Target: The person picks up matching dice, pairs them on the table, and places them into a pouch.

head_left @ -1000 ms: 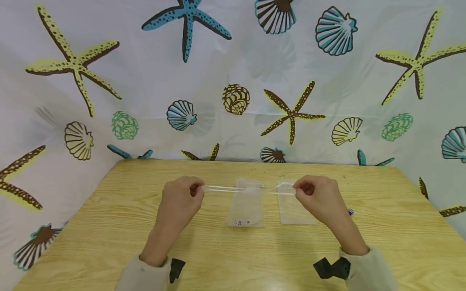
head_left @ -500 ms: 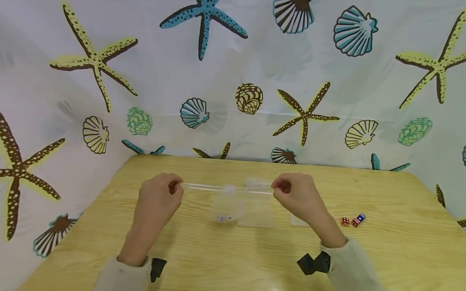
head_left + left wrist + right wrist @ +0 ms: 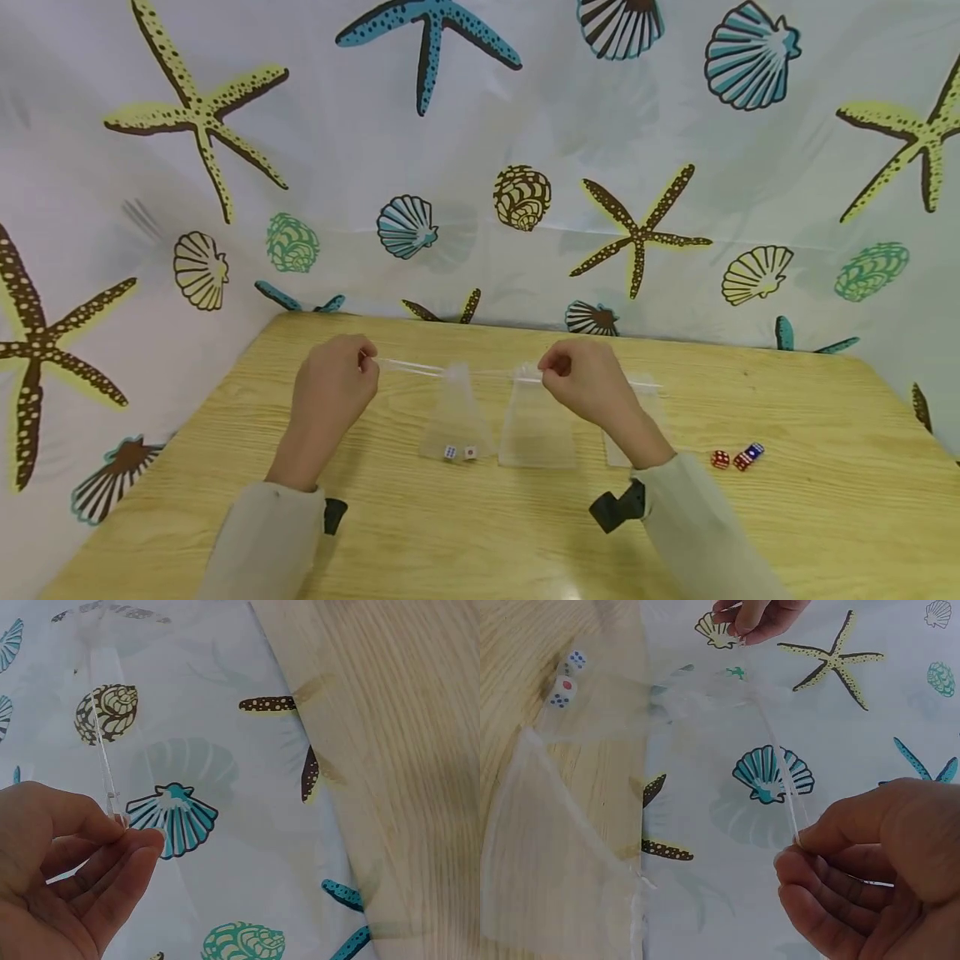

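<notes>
A sheer drawstring bag [image 3: 456,412] has two white dice [image 3: 460,452] showing through its bottom; its mouth is gathered narrow. The left hand [image 3: 333,400] pinches one end of its thin drawstring [image 3: 408,367] between thumb and finger. On the other side the right hand [image 3: 596,387] pinches the opposite end, so the string stretches almost level between the hands. The right wrist view shows this pale string [image 3: 784,776] running from the fingertips to the cloudy mesh. Whether the bag's bottom touches the table cannot be told.
A second sheer bag [image 3: 536,433] lies flat beside the dice bag. Another flat bag [image 3: 617,450] is partly hidden by the right arm. Two red dice [image 3: 721,459] and a blue die [image 3: 754,451] lie to the right. A patterned cloth [image 3: 480,258] stands behind the wooden table [image 3: 480,533].
Both hands have moved left with the dice bag, off the second bag, which now shows beside it. The bag's mouth looks narrower. The head view has shifted, bringing the red dice into sight.
</notes>
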A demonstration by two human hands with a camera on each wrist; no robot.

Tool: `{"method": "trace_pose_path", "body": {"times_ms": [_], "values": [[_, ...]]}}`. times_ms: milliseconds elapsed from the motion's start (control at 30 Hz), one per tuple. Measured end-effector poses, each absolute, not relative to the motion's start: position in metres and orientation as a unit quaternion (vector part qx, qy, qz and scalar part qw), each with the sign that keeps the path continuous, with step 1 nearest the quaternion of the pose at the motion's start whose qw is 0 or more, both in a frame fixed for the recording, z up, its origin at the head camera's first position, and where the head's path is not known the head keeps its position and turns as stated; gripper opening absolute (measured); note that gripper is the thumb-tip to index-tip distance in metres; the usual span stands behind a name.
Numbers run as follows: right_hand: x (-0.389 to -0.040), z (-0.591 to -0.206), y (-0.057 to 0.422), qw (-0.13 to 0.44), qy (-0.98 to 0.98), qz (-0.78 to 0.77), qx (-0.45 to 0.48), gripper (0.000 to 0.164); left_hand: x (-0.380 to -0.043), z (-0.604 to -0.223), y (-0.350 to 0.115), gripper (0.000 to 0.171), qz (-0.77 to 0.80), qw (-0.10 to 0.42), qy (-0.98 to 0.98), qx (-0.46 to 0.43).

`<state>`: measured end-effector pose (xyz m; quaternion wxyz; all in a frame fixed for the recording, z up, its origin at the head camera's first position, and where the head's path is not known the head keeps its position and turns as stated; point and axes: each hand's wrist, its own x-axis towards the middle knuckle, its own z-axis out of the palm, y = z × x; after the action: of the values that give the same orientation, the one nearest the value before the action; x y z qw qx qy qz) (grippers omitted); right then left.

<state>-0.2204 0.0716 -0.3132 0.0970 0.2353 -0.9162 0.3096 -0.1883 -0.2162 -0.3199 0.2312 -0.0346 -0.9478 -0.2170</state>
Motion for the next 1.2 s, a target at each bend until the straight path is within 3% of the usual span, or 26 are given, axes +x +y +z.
{"method": "trace_pose_path", "body": {"times_ms": [367,600,933,1200], "values": [[-0.253,-0.332,0.055,0.086,-0.922,0.325,0.191,0.012,-0.225,-0.34,-0.215,0.024,-0.264,0.162,-0.951,-0.012],[-0.256,-0.356,0.032,0.085,-0.917,0.332,0.204,0.011,-0.225,-0.354,-0.191,0.014,-0.29,0.13,-0.948,-0.027],[-0.245,-0.374,0.005,-0.013,-0.903,0.305,0.301,0.01,-0.22,-0.367,-0.159,0.012,-0.251,0.077,-0.961,-0.088],[-0.239,-0.384,-0.007,-0.059,-0.903,0.297,0.304,0.013,-0.226,-0.379,-0.156,0.015,-0.258,0.032,-0.962,-0.083]]}}
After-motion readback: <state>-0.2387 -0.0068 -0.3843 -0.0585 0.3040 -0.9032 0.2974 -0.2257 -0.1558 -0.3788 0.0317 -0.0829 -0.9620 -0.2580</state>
